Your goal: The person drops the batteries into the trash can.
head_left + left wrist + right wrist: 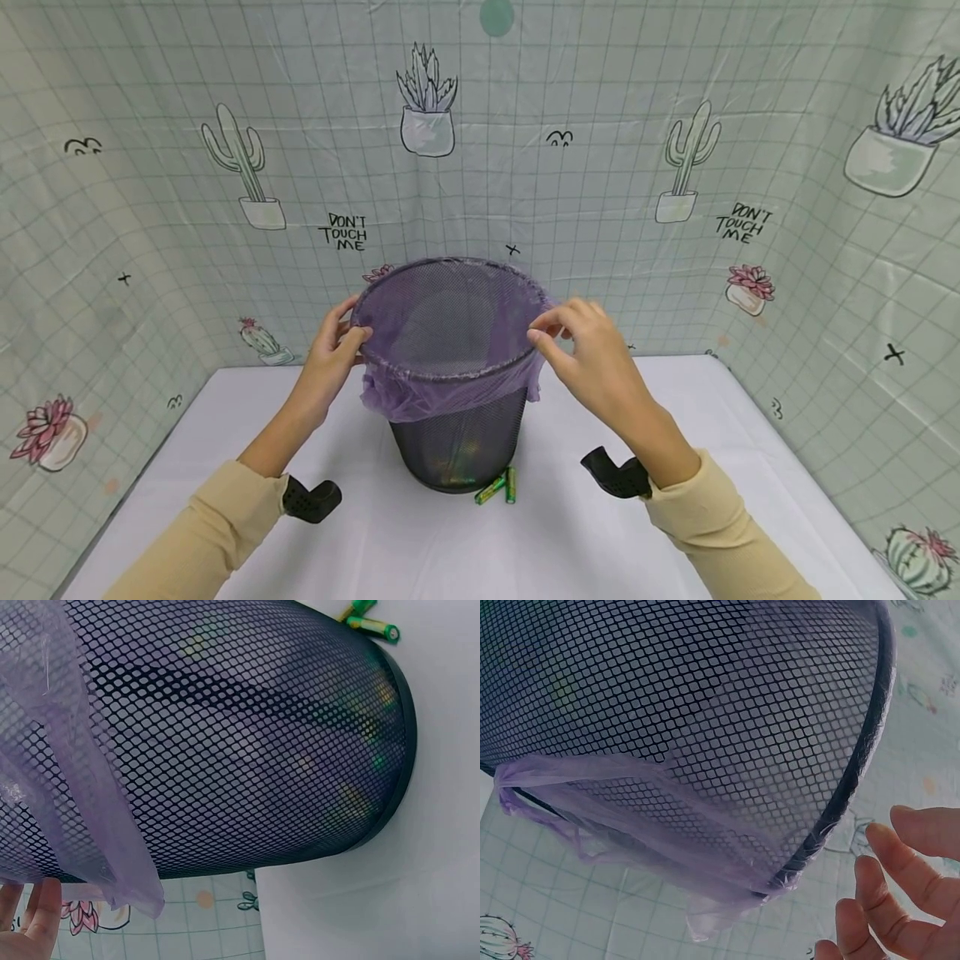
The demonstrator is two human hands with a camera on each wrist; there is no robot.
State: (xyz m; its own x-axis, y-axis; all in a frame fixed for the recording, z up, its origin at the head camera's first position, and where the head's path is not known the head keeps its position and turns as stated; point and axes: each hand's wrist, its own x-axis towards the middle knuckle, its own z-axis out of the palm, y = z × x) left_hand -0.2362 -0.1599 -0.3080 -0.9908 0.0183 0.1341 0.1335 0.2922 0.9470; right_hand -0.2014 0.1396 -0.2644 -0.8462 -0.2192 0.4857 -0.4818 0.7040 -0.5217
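Observation:
A black mesh trash can stands upright on the table. Lining it is a purple plastic trash bag, its edge folded down outside around the rim. At the rim's left side, my left hand grips the can through the bag, thumb on top and fingers outside; in the left wrist view only some fingertips show. By the right side of the rim is my right hand, fingers bent loosely. The right wrist view shows these fingers apart from the rim and bag, holding nothing.
Two green batteries lie on the white tabletop against the can's base. Blurred green and yellow shapes show through the lower mesh. A gridded cloth with cactus drawings hangs behind and at both sides.

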